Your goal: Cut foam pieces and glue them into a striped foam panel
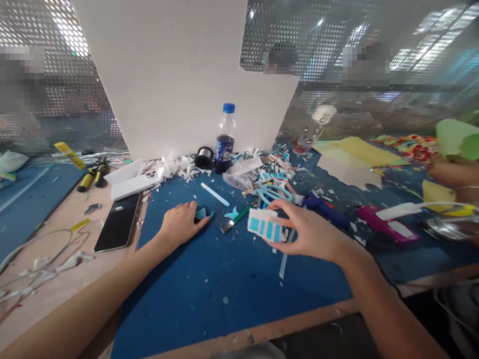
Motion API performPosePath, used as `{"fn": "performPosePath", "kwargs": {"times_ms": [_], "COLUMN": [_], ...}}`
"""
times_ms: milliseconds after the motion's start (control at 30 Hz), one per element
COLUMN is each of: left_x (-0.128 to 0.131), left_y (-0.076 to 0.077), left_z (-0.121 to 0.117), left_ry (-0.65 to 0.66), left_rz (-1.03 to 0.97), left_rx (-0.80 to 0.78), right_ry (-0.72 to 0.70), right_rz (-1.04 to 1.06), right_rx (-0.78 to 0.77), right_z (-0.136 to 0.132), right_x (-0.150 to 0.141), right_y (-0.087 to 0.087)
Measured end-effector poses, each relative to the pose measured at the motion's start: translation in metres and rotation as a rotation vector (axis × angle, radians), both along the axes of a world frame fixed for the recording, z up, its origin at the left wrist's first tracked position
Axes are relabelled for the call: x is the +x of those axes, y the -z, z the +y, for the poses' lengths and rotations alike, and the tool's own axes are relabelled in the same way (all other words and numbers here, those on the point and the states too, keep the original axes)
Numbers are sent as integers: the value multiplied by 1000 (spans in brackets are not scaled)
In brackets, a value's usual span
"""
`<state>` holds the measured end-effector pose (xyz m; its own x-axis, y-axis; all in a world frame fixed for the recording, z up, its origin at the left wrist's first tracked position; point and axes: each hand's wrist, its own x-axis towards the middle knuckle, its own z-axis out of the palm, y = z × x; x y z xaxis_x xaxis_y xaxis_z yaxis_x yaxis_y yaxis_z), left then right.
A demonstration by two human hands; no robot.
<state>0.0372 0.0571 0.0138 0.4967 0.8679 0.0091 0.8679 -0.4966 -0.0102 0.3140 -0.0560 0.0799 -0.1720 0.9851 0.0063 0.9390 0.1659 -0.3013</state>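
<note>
My right hand (312, 232) grips a small white foam-like block with blue stripes (265, 225), raised above the blue mat with its striped face tilted toward me. My left hand (180, 223) rests on the mat, its fingers curled around a small blue scrap (201, 213) beside the thumb; the fingertips are partly hidden. Between the hands lie another blue scrap (232, 213) and a green utility knife (239, 218) with its blade out. A light blue stick (215, 194) lies beyond my left hand. Below the block is a narrow blue strip (283, 266).
A cola bottle (224, 144) and a wire spool (204, 157) stand behind, amid white scraps. At left are a phone (118, 223) and pliers (93, 174). To the right lie a blue glue gun (325, 207), a magenta tool (387, 224) and yellow sheets (359, 152). Another person's arm (454, 174) reaches in.
</note>
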Motion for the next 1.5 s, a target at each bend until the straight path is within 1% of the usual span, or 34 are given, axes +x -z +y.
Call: {"fn": "performPosePath", "kwargs": {"times_ms": [67, 100, 267, 367, 433, 500, 567, 667, 733, 800, 900, 1033, 1133, 1233, 1300, 1400, 1500], "left_x": [1, 1, -2, -4, -4, -4, -4, -4, -4, -4, -5, -4, -2, -5, -10, -20, -26], "left_y": [0, 0, -2, -1, -1, 0, 1, 1, 1, 2, 2, 5, 7, 8, 8, 10, 16], "left_z": [-1, -1, 0, 0, 0, 1, 1, 1, 2, 4, 5, 5, 5, 7, 11, 22, 35], "left_ry": [-21, -22, 33, 52, 45, 40, 43, 57, 75, 99, 133, 142, 166, 164, 106, -25, -122], "left_rz": [0, -1, -18, -42, -61, -76, -82, -82, -79, -77, -86, -126, -212, -351, -486, -728, -963], "left_rx": [1, 1, -2, -1, 7, 14, 16, 14, 11, 7, 4, 16, 22, 32, 62, 104, 80], "right_ry": [-49, -66, -128, -132, -80, -5, 42, 33, 15, 9, 37, 99, 160, 179, 168, 126, 67], "right_rz": [53, 68, 74, 103, 127, 147, 184, 219, 154, 33, -123, -102, -160, -210, -165, -66, -39], "right_rx": [-89, -102, -88, -37, 40, 101, 126, 134, 144, 159, 219, 280, 297, 324, 340, 350, 334], "right_z": [11, 17, 48, 63, 69, 72, 73, 70, 69, 68, 67, 64, 62, 62, 63, 62, 59], "right_x": [-12, -18, -39, -45, -47, -44, -40, -33, -31, -32, -37, -45, -47, -43, -40, -41, -47], "right_y": [-3, -4, -1, 5, 12, 20, 29, 37, 39, 40, 41, 43, 46, 48, 48, 45, 42]}}
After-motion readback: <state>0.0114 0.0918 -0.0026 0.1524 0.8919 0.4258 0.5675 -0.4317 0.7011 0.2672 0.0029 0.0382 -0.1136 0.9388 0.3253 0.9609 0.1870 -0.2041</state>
